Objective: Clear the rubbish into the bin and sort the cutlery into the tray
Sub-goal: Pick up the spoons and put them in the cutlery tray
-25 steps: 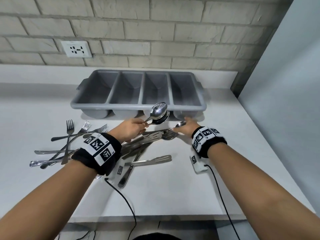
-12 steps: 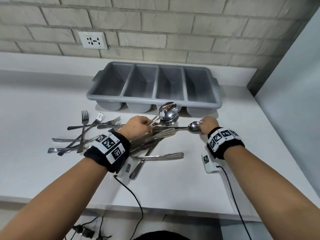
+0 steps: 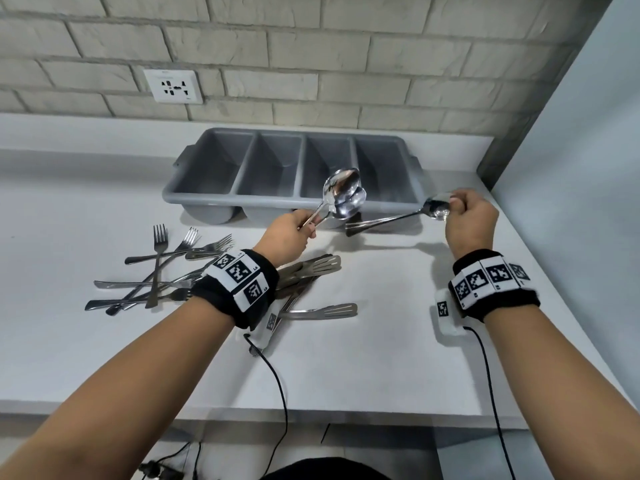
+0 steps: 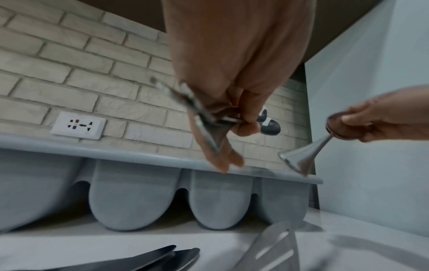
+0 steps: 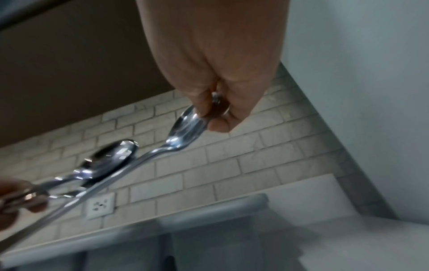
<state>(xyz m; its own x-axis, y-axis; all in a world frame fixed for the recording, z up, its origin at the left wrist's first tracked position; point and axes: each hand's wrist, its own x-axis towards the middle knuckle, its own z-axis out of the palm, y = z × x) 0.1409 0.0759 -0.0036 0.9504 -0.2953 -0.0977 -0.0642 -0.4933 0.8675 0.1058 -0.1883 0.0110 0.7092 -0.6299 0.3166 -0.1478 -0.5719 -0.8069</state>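
Holding a small bundle of spoons [image 3: 343, 197] by the handles, our left hand [image 3: 289, 237] has its fingers [image 4: 246, 124] curled tight round the stems, bowls raised in front of the grey tray's [image 3: 221, 201] near rim. Our right hand [image 3: 471, 220] pinches another spoon or two [image 3: 437, 209] by the bowl end, thumb and fingers closed on it, the handles trailing down and to the left above the counter [image 3: 381, 358]. How many are in that pinch we cannot tell. All four tray compartments look empty from the head view.

We judge the spoons stiff, fairly light and smooth enough to slide against each other, so a loose bundle may fan or slip; the left wrist view already shows the handles splayed. A bowl pinch is the weaker hold, since polished curved metal gives little purchase. Taking them at the neck or mid-handle should be steadier.

Forks [image 3: 162, 265] lie crossed on the counter to the left, and slotted utensils [image 3: 318, 265] lie beneath our left wrist, all unsorted. No rubbish or bin shows in any view.
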